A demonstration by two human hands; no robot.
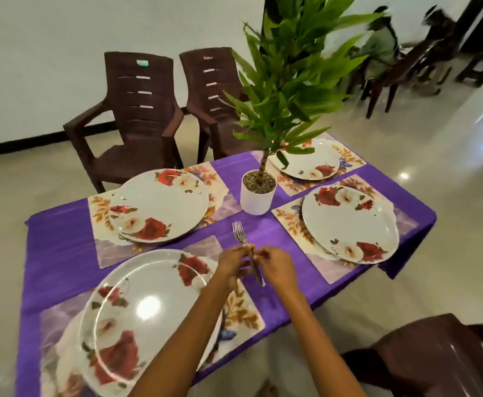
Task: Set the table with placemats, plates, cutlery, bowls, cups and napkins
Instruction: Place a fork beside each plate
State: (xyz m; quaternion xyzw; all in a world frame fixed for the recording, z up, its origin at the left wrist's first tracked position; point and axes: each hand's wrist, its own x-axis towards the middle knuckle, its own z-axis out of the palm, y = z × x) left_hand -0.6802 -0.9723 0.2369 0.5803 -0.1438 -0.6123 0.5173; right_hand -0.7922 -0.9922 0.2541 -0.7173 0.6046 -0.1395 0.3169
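Purple tablecloth point(62, 247) — shiny steel forks point(238, 232), tines bunched together.

bare forearms, no sleeves; left hand point(232, 265), right hand point(277, 267), ringless

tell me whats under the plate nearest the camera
A floral placemat lies under the nearest plate, on the purple tablecloth. Only the mat's edges show; its middle is hidden by the plate.

Even indoor light, a glare spot on the near plate point(148, 308) — edges bowed, far corner motion-blurred.
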